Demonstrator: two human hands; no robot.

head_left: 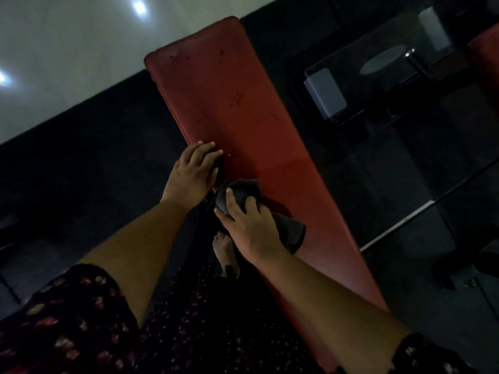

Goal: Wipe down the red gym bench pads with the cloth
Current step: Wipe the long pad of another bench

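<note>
A pale glossy tiled floor point(54, 49) lay at the far left, bordered by a black textured rubber mat point(94, 157). From a dark floral-print sleeve point(67, 306) the left forearm reached forward and up. The left hand point(193, 174) lay palm down on the near left edge of the long red padded vinyl bench pad point(243, 103), its fingers straight and close together with the tips resting on the red surface.

A bare foot point(225, 252) stood on the mat just beside the pad. To its right, the dark grey bunched cloth point(244, 188) sat on the pad near that same edge. The right hand point(248, 225) gripped it from above, fingers curled into the folds and wrist bent down. A grey rectangular block point(325, 93) on dark equipment stood well apart at the right.
</note>
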